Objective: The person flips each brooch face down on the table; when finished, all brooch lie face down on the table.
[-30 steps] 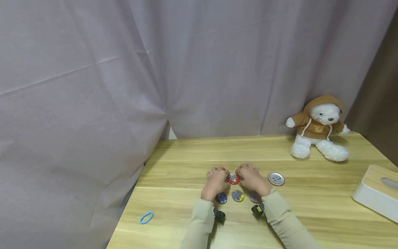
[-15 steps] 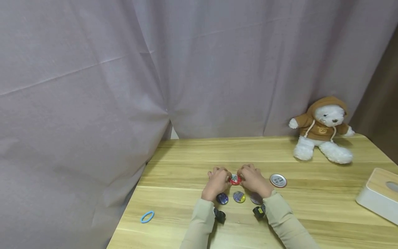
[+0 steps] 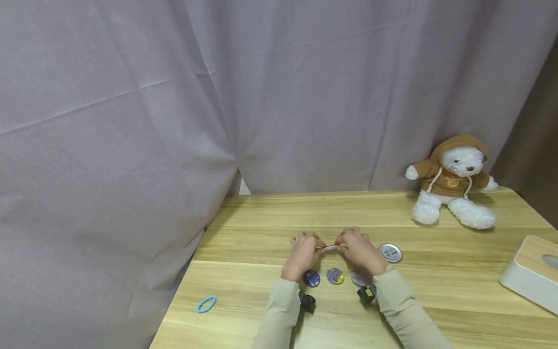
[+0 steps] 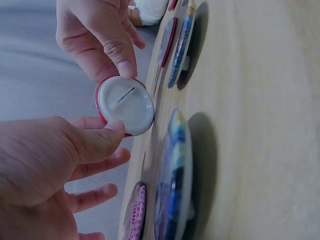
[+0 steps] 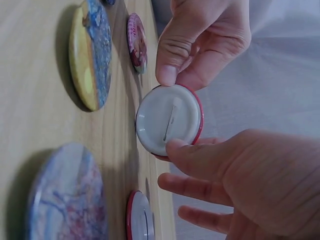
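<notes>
Both hands hold one red-rimmed pin badge (image 3: 331, 247) between them, just above the table. My left hand (image 3: 304, 254) pinches its left edge and my right hand (image 3: 359, 251) its right edge. In the left wrist view the badge's white back (image 4: 127, 106), with its metal pin, faces the camera, tilted up on edge. Nearer me, a dark blue badge (image 3: 311, 278), a purple-and-yellow badge (image 3: 335, 276) and a pale purple badge (image 3: 360, 278) lie in a row. A pink badge (image 4: 135, 212) lies by my left hand, hidden in the head view.
Right of my right hand lies a badge with its silver side up (image 3: 390, 253). A blue ring (image 3: 206, 304) lies at the left. A white teddy bear (image 3: 453, 182) in a brown hoodie sits at the back right, behind a tissue box (image 3: 532, 276). A curtain (image 3: 305, 97) hangs behind the table (image 3: 261, 211).
The red badge, earlier lying with its patterned face visible, is now tilted up edge-on between both hands. My right hand has shifted slightly, and the pale purple badge shows more.
</notes>
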Action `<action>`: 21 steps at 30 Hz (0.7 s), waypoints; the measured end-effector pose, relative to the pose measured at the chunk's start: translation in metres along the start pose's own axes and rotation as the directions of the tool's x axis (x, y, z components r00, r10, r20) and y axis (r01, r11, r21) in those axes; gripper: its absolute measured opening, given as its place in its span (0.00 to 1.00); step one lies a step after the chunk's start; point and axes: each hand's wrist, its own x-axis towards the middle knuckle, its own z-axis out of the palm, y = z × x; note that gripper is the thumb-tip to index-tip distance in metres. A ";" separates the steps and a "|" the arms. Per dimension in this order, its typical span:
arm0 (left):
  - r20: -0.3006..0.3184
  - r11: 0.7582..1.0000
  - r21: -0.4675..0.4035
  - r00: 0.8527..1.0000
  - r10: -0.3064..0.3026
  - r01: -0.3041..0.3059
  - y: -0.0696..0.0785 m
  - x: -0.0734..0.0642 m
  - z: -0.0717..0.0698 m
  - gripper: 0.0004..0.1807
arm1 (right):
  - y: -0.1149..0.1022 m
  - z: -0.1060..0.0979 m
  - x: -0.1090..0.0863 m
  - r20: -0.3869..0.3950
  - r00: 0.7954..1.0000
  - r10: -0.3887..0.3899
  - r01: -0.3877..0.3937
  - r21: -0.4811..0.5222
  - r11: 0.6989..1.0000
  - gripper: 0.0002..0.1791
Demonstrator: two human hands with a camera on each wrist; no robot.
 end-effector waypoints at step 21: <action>0.031 1.000 0.016 0.999 -0.009 0.008 0.001 0.002 0.004 0.08 | 0.000 0.002 0.000 0.025 1.000 0.007 -0.007 -0.007 1.000 0.04</action>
